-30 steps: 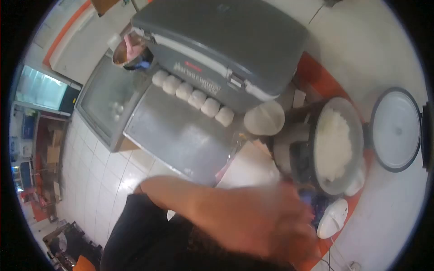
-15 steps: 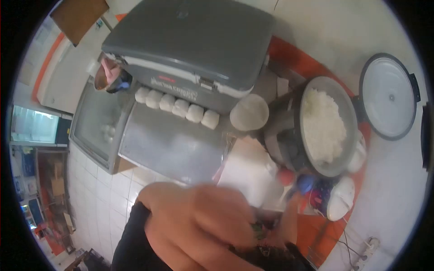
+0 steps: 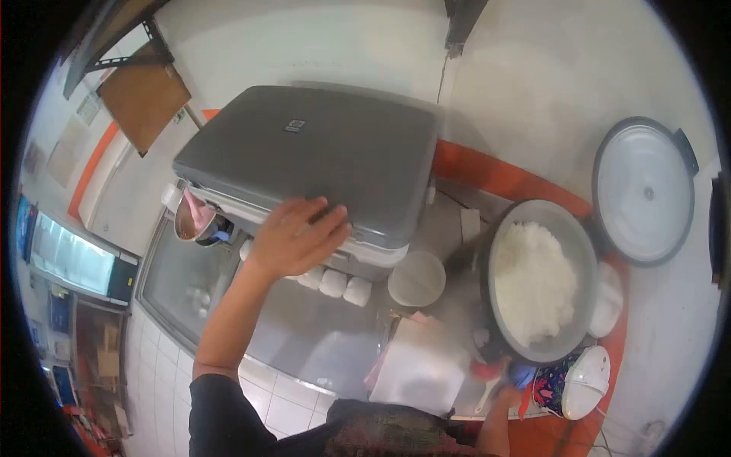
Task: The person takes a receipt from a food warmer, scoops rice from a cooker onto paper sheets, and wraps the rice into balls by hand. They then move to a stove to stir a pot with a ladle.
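My left hand (image 3: 301, 236) rests over the front edge of the grey cooler box lid (image 3: 343, 156), fingers spread and nothing held. The lid is down. Below this hand, a row of white wrapped bundles (image 3: 333, 283) sits on a metal surface (image 3: 304, 335), partly covered by my wrist. At the lower right, my right hand (image 3: 500, 404) is beside a blue object (image 3: 521, 375), a red object (image 3: 487, 370) and a pale, flat-handled utensil (image 3: 485, 397). Its fingers are too small and blurred to show a grip. A stack of white paper sheets (image 3: 422, 369) lies to its left.
An uncovered rice cooker (image 3: 592, 282) full of white rice (image 3: 537, 289) stands at right, its lid (image 3: 647, 190) raised behind. Nearby are a white round container (image 3: 416, 279) and a patterned tub (image 3: 554, 385). A pot (image 3: 185, 222) with a pink handle stands left of the cooler.
My left hand has gone from in front of my body up and forward to the cooler lid, its fingers now spread. The view has shifted, and my right hand stays near the red and blue objects.
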Demonstrator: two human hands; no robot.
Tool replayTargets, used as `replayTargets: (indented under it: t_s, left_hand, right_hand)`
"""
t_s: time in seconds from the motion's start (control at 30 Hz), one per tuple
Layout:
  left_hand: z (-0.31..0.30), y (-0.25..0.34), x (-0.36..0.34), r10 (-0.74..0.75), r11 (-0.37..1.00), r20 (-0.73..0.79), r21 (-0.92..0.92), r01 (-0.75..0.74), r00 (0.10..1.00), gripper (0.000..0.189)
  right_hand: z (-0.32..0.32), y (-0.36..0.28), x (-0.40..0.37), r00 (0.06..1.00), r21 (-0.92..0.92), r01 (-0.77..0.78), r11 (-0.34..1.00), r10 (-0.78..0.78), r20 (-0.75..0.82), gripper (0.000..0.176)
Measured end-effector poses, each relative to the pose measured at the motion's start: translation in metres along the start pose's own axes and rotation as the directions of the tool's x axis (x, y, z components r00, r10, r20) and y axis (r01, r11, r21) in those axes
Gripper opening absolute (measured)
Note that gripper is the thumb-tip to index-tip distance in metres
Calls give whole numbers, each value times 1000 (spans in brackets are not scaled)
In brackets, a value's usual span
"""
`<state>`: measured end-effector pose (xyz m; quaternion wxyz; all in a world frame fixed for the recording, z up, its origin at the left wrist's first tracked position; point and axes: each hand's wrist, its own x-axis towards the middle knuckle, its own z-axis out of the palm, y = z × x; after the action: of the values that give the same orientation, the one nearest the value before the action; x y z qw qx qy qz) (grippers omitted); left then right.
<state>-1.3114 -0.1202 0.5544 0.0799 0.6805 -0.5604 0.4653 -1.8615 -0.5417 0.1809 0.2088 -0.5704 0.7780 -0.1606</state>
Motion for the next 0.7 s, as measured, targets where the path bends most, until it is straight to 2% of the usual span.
replayTargets:
  t_s: [0.03, 0.13, 0.2, 0.33, 0.5, 0.6, 0.7]
  left_hand:
    - [-4, -8, 10, -16, 1000, -46, 25, 17, 999, 28]
    - [-14, -43, 69, -94, 995, -35, 31, 95, 995, 32]
    - [-15, -65, 101, -172, 984, -64, -54, 169, 983, 34]
    - [-3, -96, 127, -264, 954, -22, -153, 258, 964, 40]
    - [-7, -93, 114, -254, 956, 42, -142, 258, 966, 49]
    - [-8, -63, 100, -381, 919, 11, -107, 380, 925, 47]
    - [-10, -52, 77, -323, 944, 4, -74, 322, 946, 46]
  right_hand:
    - [2, -1, 0, 1000, 0, -4, 1000, 4, -6, 50]
    - [3, -1, 4, 999, 6, -3, 1000, 3, -34, 51]
    - [1, -3, 8, 998, 24, 5, 1000, -4, -62, 52]
    - [-15, -5, 23, 986, 79, 60, 995, -47, -161, 53]
    - [-56, -2, 46, 941, 201, 202, 959, -133, -312, 55]
    - [-88, -4, 55, 892, 256, 313, 915, -191, -409, 56]
    - [-127, -6, 65, 812, 248, 442, 862, -267, -519, 57]
